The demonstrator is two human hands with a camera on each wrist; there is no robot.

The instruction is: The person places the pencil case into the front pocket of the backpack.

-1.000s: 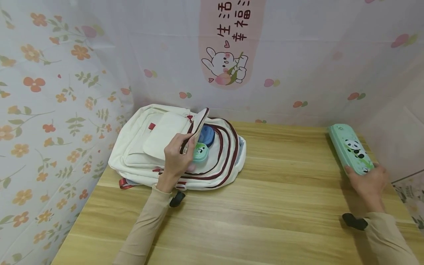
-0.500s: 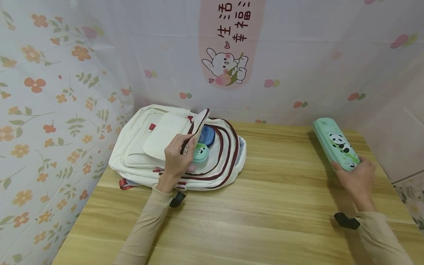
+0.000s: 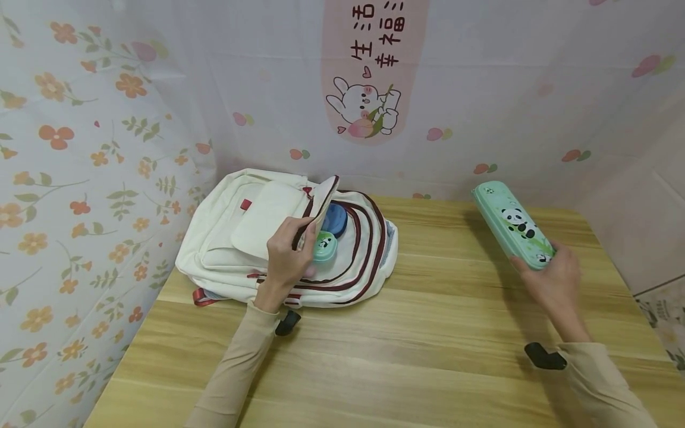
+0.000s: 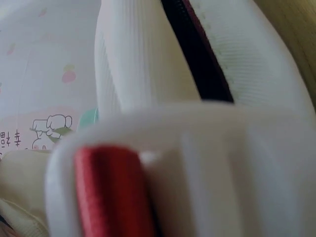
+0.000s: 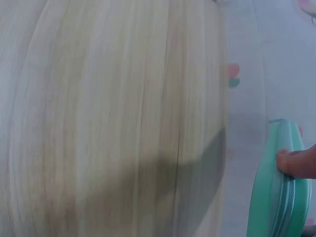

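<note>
A white backpack [image 3: 214, 244] with dark red zipper trim lies on the table. My left hand [image 3: 289, 252] pinches the edge of its unzipped front pocket flap [image 3: 323, 199] and holds it up. Inside the opening show a small mint-green panda case [image 3: 324, 246] and a round dark blue object [image 3: 335, 219], both partly covered by flap and hand. At the right, my right hand [image 3: 556, 288] grips the near end of a mint-green pencil case [image 3: 511, 221] with pandas on its lid, held over the table. The right wrist view shows the thumb pressed at the zipper of the pencil case [image 5: 269, 202].
The wooden table [image 3: 417, 351] runs up to a printed cloth backdrop [image 3: 481, 107]; a floral cloth [image 3: 80, 196] hangs at the left. Close to the left wrist camera, a blurred red strap [image 4: 113, 192] hides part of the bag. Each wrist wears a black mount [image 3: 544, 356].
My right hand has carried the pencil case leftward from the table's right edge toward the backpack. The left hand still holds the flap in the same place.
</note>
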